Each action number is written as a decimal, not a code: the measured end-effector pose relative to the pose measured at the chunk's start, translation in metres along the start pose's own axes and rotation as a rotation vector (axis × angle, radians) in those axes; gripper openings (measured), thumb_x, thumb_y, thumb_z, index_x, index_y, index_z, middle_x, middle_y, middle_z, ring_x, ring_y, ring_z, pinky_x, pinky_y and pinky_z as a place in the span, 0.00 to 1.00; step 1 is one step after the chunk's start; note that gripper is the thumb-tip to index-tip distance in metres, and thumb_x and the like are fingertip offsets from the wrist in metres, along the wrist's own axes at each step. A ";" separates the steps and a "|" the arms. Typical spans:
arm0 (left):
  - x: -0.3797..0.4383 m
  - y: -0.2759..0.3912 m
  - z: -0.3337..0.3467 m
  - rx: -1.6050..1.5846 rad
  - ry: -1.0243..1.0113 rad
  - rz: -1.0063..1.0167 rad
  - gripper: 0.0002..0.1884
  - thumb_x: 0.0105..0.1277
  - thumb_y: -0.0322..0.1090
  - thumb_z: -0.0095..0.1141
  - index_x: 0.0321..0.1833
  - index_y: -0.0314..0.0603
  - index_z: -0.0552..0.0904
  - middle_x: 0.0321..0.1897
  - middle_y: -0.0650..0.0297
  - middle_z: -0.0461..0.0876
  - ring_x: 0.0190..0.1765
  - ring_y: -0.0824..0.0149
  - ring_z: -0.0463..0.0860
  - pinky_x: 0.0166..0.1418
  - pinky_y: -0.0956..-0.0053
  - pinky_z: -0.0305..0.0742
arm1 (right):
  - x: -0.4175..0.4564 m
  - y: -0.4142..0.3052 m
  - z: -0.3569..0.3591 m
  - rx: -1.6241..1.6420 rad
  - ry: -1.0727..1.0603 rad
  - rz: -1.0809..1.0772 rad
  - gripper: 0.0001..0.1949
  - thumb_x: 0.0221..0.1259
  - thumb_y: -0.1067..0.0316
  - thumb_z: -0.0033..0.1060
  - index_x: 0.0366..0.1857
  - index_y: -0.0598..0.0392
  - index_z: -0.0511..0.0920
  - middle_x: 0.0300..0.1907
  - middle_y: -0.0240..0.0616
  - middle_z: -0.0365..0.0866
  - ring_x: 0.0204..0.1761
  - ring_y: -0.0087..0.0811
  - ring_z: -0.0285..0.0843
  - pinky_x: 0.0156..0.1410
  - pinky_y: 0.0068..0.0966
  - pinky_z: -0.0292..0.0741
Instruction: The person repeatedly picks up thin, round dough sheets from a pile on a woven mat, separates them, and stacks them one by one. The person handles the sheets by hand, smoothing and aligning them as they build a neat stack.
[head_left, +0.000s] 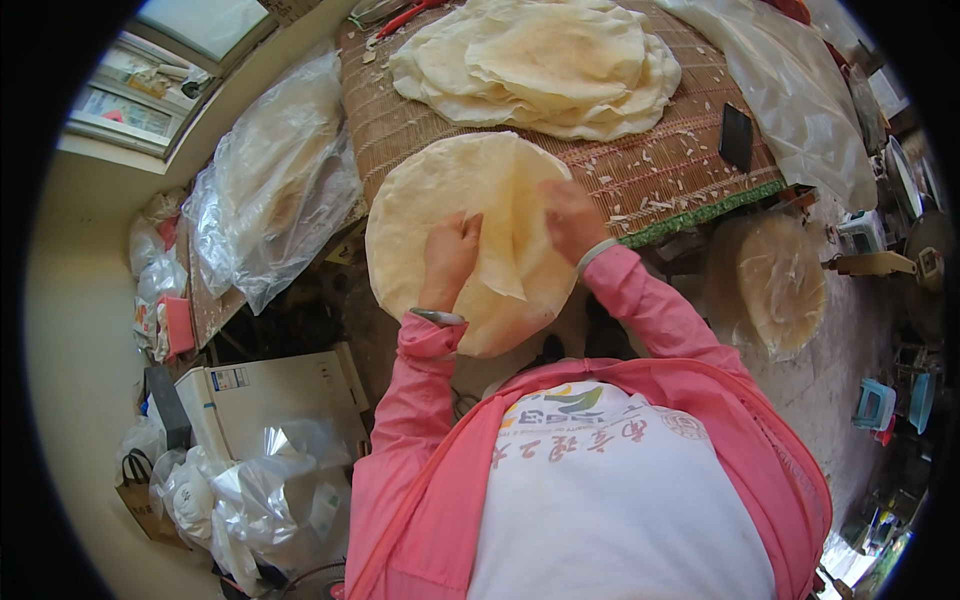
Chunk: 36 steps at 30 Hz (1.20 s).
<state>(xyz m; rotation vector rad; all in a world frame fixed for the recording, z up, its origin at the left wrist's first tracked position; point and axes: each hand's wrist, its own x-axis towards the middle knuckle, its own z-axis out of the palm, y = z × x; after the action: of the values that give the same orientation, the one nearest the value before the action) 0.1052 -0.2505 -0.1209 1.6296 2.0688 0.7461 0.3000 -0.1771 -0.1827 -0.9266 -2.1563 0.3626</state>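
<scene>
A round, thin flatbread sheet (420, 187) lies at the near edge of the slatted mat, with part of it hanging over towards me. It has a raised fold and a loose flap near its middle. My left hand (452, 251) pinches the sheet with thumb and fingers left of the fold. On the right part of the sheet is my right hand (568, 217), blurred and with curled fingers; whether it grips the sheet I cannot tell. Beyond both hands, a pile of similar pale sheets (555, 67) rests on the mat.
The slatted mat (637, 169) has scattered flakes, a black phone (736, 137) and a green edge. Plastic-wrapped sheets (277, 165) lie at left; a wrapped round bundle (780, 277) is at right. Clear plastic sheeting (795, 97) covers the far right. A white appliance (277, 397) stands lower left.
</scene>
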 end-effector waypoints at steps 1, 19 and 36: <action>0.002 0.002 0.008 -0.001 -0.011 -0.001 0.15 0.66 0.43 0.48 0.36 0.38 0.81 0.27 0.47 0.79 0.32 0.46 0.79 0.34 0.60 0.71 | -0.001 -0.008 0.007 0.066 -0.133 -0.094 0.21 0.51 0.66 0.57 0.52 0.57 0.72 0.52 0.52 0.72 0.57 0.47 0.68 0.63 0.36 0.66; 0.002 -0.048 -0.425 -0.893 0.093 -0.296 0.21 0.71 0.44 0.42 0.56 0.34 0.76 0.50 0.58 0.79 0.52 0.64 0.78 0.57 0.71 0.71 | -0.003 -0.020 0.009 -0.385 -0.634 0.089 0.41 0.51 0.37 0.53 0.69 0.47 0.56 0.72 0.52 0.45 0.75 0.49 0.35 0.76 0.42 0.36; 0.019 0.052 -0.019 0.047 -0.345 0.189 0.11 0.65 0.34 0.45 0.39 0.38 0.81 0.28 0.47 0.81 0.32 0.53 0.81 0.39 0.59 0.74 | -0.075 -0.004 -0.023 0.344 -0.084 0.631 0.27 0.53 0.65 0.62 0.57 0.64 0.67 0.53 0.49 0.72 0.49 0.37 0.76 0.50 0.27 0.75</action>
<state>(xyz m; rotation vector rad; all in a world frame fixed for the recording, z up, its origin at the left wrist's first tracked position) 0.1283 -0.2263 -0.0731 1.8503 1.7191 0.4371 0.3489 -0.2337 -0.2048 -1.3833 -1.7434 1.0563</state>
